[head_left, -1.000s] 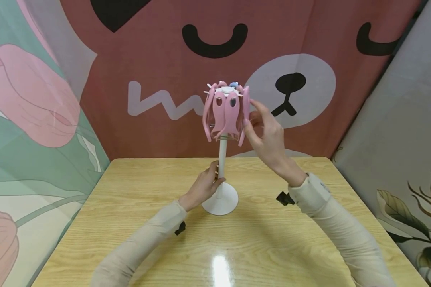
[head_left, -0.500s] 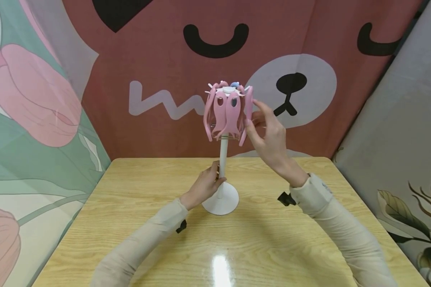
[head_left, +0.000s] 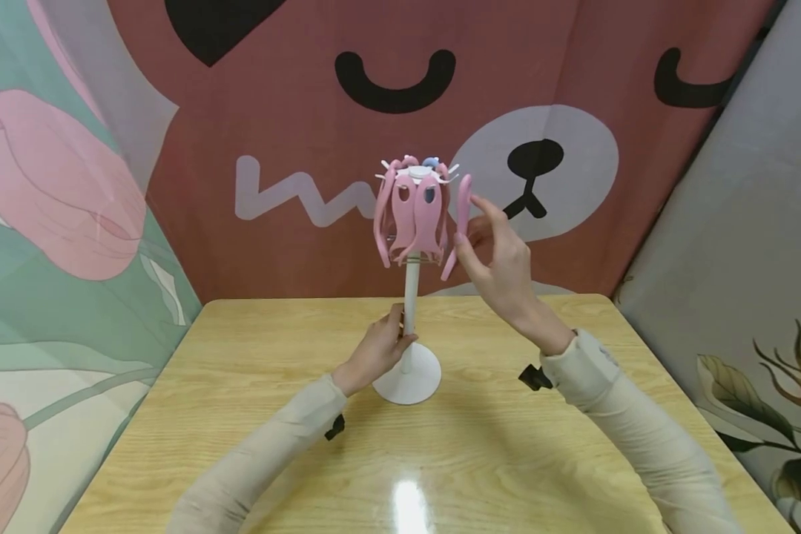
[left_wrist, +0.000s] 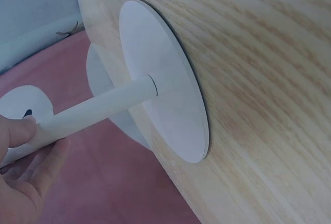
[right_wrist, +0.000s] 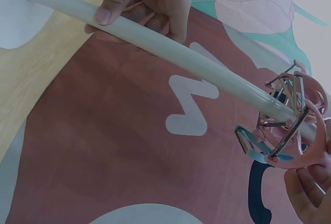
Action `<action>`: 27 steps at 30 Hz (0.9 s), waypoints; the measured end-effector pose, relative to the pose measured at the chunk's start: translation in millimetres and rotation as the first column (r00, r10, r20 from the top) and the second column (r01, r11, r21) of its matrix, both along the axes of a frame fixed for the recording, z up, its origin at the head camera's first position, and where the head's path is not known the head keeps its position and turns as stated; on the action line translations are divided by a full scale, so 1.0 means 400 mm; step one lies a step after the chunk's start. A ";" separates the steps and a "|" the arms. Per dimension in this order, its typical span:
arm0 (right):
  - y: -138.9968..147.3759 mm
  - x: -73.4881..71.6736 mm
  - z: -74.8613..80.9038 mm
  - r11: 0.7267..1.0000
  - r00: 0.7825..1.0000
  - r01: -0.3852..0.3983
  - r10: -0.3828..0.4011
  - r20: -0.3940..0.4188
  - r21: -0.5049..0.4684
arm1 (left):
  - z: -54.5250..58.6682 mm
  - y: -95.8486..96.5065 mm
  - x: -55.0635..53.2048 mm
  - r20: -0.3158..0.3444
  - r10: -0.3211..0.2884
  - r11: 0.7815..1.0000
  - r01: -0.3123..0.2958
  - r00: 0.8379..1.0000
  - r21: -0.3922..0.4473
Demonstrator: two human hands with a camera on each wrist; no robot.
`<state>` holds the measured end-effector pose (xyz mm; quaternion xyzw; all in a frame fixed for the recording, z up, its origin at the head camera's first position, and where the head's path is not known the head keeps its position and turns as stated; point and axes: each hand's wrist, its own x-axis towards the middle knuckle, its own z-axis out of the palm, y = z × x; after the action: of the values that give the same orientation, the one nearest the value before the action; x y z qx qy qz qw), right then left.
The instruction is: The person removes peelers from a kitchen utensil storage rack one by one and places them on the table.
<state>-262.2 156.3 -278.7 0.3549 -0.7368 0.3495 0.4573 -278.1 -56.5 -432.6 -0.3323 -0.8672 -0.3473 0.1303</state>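
A white stand [head_left: 411,289] with a round base [head_left: 419,382] stands upright on the table. Around its hooked top [head_left: 418,175] hang several pink Y-shaped peelers [head_left: 405,215] and one with a blue part. My left hand [head_left: 375,348] grips the post low down, above the base; thumb and fingers wrap it in the left wrist view. To the right of the rack, my right hand [head_left: 503,259] pinches a pink peeler [head_left: 464,200], held upright with a gap between its top and the hooks. In the right wrist view, metal blades [right_wrist: 289,136] show among the peelers' forked heads.
The wooden table [head_left: 274,460] carries the stand near its middle. Behind it hangs a brown bear-print cloth [head_left: 294,252], with a flower-print cloth [head_left: 73,297] on the left and a grey one [head_left: 741,222] on the right. Hooks jut out around the rack top.
My right hand has drawn the pink peeler off its hook, slightly right and down, baring the white prongs there. The left hand keeps its grip on the post.
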 end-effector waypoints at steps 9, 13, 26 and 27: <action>0.008 -0.007 -0.017 1.000 1.000 0.020 -0.020 0.022 0.006 | 0.004 -0.003 0.000 0.009 -0.001 1.000 0.001 1.000 -0.001; 0.009 -0.004 -0.023 1.000 0.999 0.020 -0.020 0.033 0.009 | 0.005 -0.002 -0.002 0.019 0.002 1.000 -0.002 1.000 0.003; 0.023 0.007 -0.040 0.998 0.997 0.050 -0.051 0.055 0.025 | 0.007 0.001 -0.004 0.028 0.015 1.000 -0.015 1.000 -0.005; 0.024 0.008 -0.042 0.998 0.997 0.051 -0.052 0.059 0.028 | 0.008 0.000 -0.003 0.032 0.016 1.000 -0.016 0.999 -0.006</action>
<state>-258.9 165.9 -295.5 0.3311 -0.7635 0.3383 0.4394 -279.4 -56.4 -429.6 -0.3199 -0.8729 -0.3490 0.1181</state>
